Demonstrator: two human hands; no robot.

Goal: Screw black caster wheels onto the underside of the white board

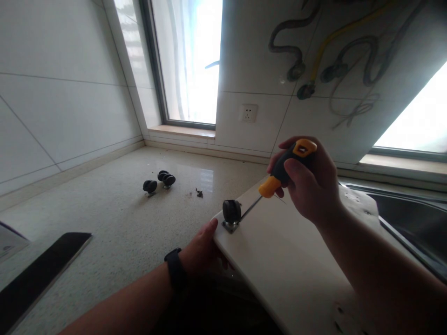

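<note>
My right hand [310,186] is closed around the yellow and black handle of a screwdriver [286,167]. Its shaft slants down to the left, and the tip meets the metal plate of a black caster wheel [232,211]. That caster sits on the corner of a white board [279,251], wheel upward. With thumb on top and fingers curled beneath, my left hand [206,242] grips the board's edge beside the caster. The screw under the tip is too small to make out.
Loose black casters [165,178] lie on the speckled countertop [115,223], near a small pile of dark screws [199,192]. A long black strip [42,279] rests at the left. A sink [412,223] lies to the right, below wall pipes and a socket [249,112].
</note>
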